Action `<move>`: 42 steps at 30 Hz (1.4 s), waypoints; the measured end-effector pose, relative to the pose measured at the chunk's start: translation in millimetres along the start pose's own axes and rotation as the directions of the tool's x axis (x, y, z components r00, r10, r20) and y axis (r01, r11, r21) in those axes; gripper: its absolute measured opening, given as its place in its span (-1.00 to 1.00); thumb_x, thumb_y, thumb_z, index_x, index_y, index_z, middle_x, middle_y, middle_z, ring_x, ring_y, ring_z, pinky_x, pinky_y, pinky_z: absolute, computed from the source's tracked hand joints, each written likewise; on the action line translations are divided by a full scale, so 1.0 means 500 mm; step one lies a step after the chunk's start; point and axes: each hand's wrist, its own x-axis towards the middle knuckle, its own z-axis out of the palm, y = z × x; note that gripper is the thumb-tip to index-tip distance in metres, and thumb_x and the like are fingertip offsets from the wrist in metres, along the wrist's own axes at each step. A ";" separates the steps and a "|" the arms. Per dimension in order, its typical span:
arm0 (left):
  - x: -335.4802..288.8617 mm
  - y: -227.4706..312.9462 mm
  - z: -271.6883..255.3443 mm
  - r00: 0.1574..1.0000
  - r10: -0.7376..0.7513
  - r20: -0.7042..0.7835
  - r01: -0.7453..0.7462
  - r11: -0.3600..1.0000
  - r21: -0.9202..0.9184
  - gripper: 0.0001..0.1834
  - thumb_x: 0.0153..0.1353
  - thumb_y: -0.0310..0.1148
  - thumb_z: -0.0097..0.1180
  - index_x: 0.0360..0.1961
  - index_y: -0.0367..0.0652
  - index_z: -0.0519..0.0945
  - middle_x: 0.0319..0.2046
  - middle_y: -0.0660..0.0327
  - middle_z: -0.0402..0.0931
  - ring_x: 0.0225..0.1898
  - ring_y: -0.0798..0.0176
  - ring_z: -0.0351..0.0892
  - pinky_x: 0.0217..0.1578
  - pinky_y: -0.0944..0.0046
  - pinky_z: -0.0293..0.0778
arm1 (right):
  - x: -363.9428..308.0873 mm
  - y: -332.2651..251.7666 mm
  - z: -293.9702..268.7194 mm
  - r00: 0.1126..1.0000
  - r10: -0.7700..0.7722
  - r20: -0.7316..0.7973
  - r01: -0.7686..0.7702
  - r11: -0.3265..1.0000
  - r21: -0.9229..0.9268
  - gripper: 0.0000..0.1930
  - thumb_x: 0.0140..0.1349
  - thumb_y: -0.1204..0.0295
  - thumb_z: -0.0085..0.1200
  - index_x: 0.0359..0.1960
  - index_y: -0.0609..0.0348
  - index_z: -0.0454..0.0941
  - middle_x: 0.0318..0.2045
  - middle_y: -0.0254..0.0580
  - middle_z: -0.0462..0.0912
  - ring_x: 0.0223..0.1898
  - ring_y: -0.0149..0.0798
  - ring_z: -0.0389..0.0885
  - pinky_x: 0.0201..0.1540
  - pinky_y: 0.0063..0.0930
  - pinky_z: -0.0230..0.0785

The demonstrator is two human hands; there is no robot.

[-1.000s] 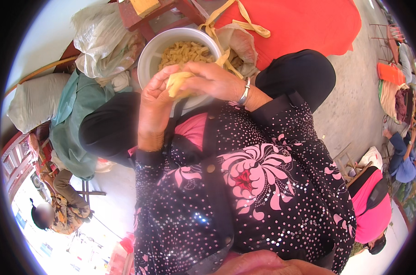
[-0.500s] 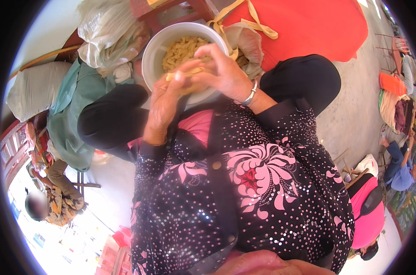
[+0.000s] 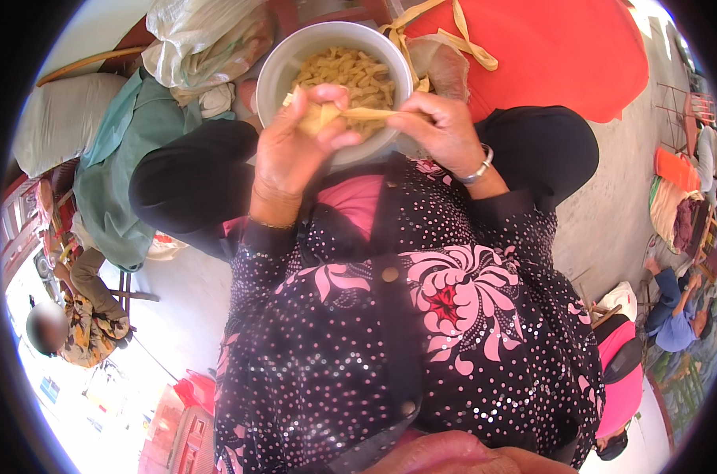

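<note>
A flat pale-yellow strip (image 3: 366, 114) is stretched between my two hands over a white bucket (image 3: 269, 79). My left hand (image 3: 286, 162) holds its folded end, the fingers curled around it and blurred by motion. At the other end, my right hand (image 3: 441, 130), with a silver bangle at the wrist, pinches the strip between thumb and fingers. Many small folded yellow pieces (image 3: 344, 69) lie heaped in the bucket. What the strip is made of I cannot tell.
Long loose yellow strips (image 3: 473, 49) lie by a red sheet (image 3: 556, 55) beyond the bucket. Pale sacks (image 3: 208, 39) and green cloth (image 3: 125, 197) are at the left. Other people sit behind: one in patterned clothes (image 3: 90, 324), one in pink (image 3: 618, 375), one in blue (image 3: 676, 328).
My hands have moved apart, the right one to the right, drawing the yellow strip out between them. The bucket sits slightly higher and further right in view.
</note>
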 end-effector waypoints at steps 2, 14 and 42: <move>0.000 0.008 0.012 0.999 0.013 -0.042 -0.012 1.000 0.024 -0.56 0.37 -0.14 -0.19 -0.06 -0.36 0.44 -0.20 0.13 0.32 -0.45 0.37 0.30 -0.17 0.12 0.49 | -0.011 0.009 -0.010 0.999 0.007 -0.035 -0.006 0.999 0.038 -0.79 0.12 0.36 0.23 -0.51 0.25 0.53 -0.69 -0.48 0.41 -0.61 -0.63 0.25 -0.58 -0.66 0.14; 0.007 -0.007 0.024 0.976 0.059 -0.209 0.000 0.962 0.274 -0.52 0.34 -0.12 -0.14 -0.11 -0.45 0.45 -0.38 0.19 0.36 -0.46 0.32 0.37 -0.28 0.15 0.45 | 0.011 -0.027 0.028 0.933 0.222 0.284 -0.250 0.966 0.065 -0.75 0.29 0.26 -0.03 -0.32 0.22 0.52 -0.55 -0.31 0.48 -0.51 -0.48 0.43 -0.41 -0.58 0.29; -0.004 0.030 0.030 0.842 0.325 -0.430 -0.035 0.829 0.558 -0.82 0.25 -0.31 0.07 -0.38 -0.20 0.51 -0.71 0.42 0.14 -0.76 0.57 -0.01 -0.73 0.50 0.10 | 0.008 -0.042 0.004 0.965 0.117 0.235 -0.130 0.991 0.041 -0.69 0.30 0.28 -0.04 -0.49 0.28 0.47 -0.62 -0.30 0.49 -0.55 -0.47 0.39 -0.42 -0.56 0.28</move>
